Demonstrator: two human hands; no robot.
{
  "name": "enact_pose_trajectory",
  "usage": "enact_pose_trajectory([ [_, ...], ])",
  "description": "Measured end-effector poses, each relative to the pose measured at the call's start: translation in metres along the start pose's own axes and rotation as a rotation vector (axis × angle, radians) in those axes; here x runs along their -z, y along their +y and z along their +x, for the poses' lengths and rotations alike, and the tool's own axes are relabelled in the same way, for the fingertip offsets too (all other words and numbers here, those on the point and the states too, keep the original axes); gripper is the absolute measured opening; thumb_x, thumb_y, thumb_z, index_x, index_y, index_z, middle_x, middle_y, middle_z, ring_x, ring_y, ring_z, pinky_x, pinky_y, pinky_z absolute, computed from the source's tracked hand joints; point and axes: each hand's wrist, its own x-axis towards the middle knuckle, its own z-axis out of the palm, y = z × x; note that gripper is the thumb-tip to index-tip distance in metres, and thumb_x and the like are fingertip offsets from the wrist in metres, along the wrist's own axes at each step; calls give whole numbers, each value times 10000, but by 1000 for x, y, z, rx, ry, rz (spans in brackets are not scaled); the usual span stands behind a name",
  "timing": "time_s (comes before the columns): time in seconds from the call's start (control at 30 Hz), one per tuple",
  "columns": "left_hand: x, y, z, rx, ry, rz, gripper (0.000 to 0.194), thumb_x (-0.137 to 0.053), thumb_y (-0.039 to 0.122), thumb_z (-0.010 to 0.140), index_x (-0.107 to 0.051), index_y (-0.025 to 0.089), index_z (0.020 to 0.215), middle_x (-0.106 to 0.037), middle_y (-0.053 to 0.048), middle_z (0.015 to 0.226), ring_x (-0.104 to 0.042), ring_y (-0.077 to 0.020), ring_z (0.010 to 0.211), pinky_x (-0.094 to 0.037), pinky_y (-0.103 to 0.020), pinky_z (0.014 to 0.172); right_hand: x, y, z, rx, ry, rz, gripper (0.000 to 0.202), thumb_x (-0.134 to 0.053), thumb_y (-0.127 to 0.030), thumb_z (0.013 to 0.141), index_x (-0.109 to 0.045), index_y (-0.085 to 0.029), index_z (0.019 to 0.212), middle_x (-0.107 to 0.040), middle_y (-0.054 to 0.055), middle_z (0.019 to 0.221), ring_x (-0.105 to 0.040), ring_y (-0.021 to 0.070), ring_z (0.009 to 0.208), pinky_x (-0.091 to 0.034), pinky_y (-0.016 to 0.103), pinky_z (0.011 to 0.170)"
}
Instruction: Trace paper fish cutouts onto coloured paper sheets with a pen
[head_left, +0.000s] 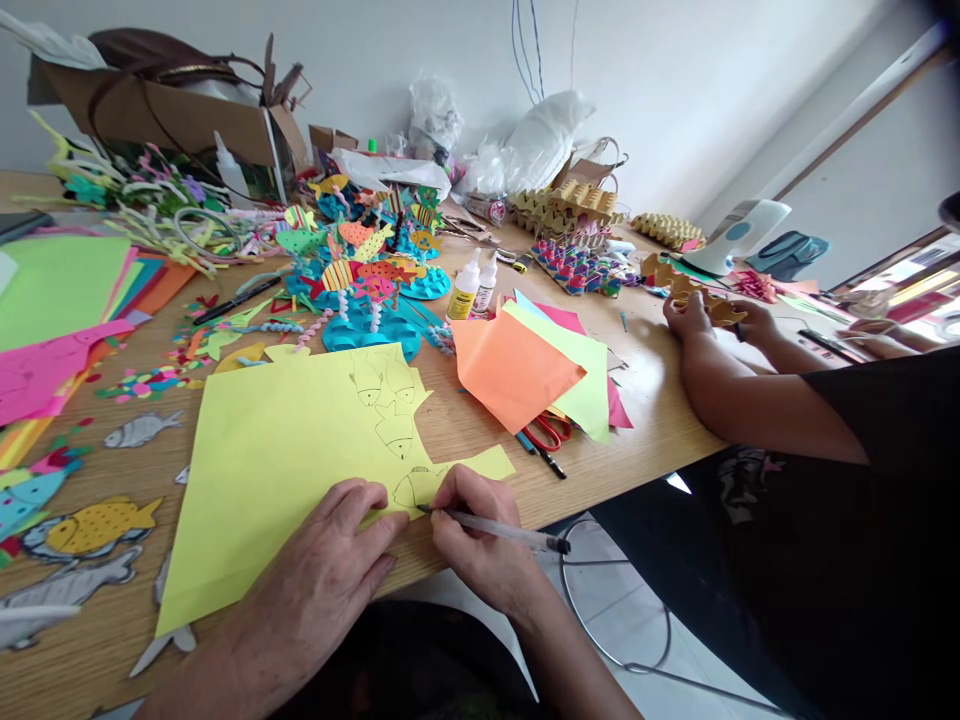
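Note:
A sheet of yellow paper [277, 450] lies at the table's front edge, its right side cut unevenly. Several fish outlines [394, 430] are drawn in dark ink along that side. My left hand [322, 570] rests on the sheet's lower part, fingers bent and thumb apart, pressing it down without gripping anything. In my right hand [480, 540] is a pen [517, 532] with a clear barrel, held in a writing grip. Its tip touches the paper at the lowest fish drawing [409, 488], just beyond my left fingertips.
Paper fish [105, 525] and colored scraps lie left. Behind stand blue-based fish models [371, 325] and glue bottles [465, 288]. Orange paper [517, 365] partly covers red scissors [547, 432]. On the right, another person's hands [690, 315] hold an egg-carton piece [705, 300].

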Motion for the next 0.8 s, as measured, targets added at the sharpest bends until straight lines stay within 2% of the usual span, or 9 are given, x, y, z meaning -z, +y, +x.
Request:
enact_pose_trajectory([
  [0.17,1,1,0,2,-10,-8,282,-444,39,811,-557,207,1007,-507,-51,1045,-494,-224,1017,-478,-376,891,-2,-1,2,-29,27,-20,101,-487,-148,739,-474,-204,656,-487,-49,545,-447,105,503,-368,225,535],
  [0.43,2,2,1,-8,-36,-27,284,-439,19,818,-551,199,1006,-489,-51,1054,-475,-222,1026,-465,-379,905,-6,0,4,-43,8,-69,101,-520,-144,769,-522,-198,684,-550,-33,588,-505,111,543,-385,222,559],
  [0.8,1,0,0,3,-17,-6,278,-454,36,804,-568,208,990,-518,-49,1061,-493,-222,1032,-473,-374,908,-1,-1,0,-20,7,-47,94,-455,-125,664,-434,-210,629,-458,-52,534,-426,106,498,-340,218,510],
])
